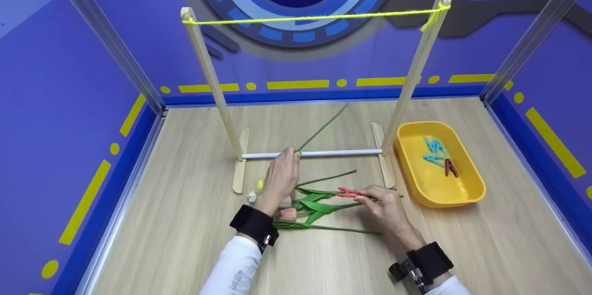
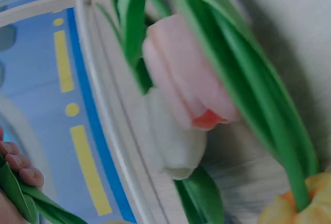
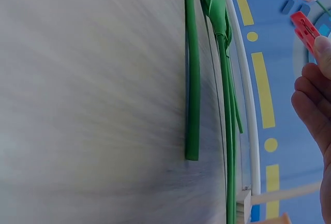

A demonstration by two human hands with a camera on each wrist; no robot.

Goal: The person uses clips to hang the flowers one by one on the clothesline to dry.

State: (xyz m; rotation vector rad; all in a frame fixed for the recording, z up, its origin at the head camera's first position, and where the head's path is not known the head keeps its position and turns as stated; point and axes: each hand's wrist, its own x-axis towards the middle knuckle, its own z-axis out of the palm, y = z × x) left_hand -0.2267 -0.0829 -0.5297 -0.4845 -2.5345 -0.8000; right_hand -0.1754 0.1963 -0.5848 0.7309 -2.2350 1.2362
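Tall blue walls [image 1: 115,40] with yellow marks stand around a pale wooden table [image 1: 185,248]. On the table is a big wooden frame [image 1: 211,77] with two posts. A yellow string [image 1: 300,18] goes across its top, and a thin white bar [image 1: 342,152] goes across low down. Just beside the right post sits a yellow tray [image 1: 444,191].

A person in white sleeves [image 1: 238,262] has a black band [image 1: 253,223] on each wrist. The left hand [image 1: 281,177] is near the white bar — its fingers are curled around a green stem [image 1: 323,127] with leaves. The stem sticks out toward the back wall; I can't tell which bloom is on it. The right hand [image 1: 388,205] pinches a red clip [image 1: 349,192] between thumb and fingers. From the right wrist, the clip shows in front of the blue wall, apart from the stems.

More flowers lie on the table, between and below the hands. There is a pink tulip [image 2: 186,74], a white tulip [image 2: 178,136] just beside it, and a yellow flower [image 2: 300,203]. Their green leaves [image 1: 319,205] bunch together.

The smallest things are in the tray — some blue clips [image 1: 434,147] in a pile and a dark red clip [image 1: 450,168] beside them.
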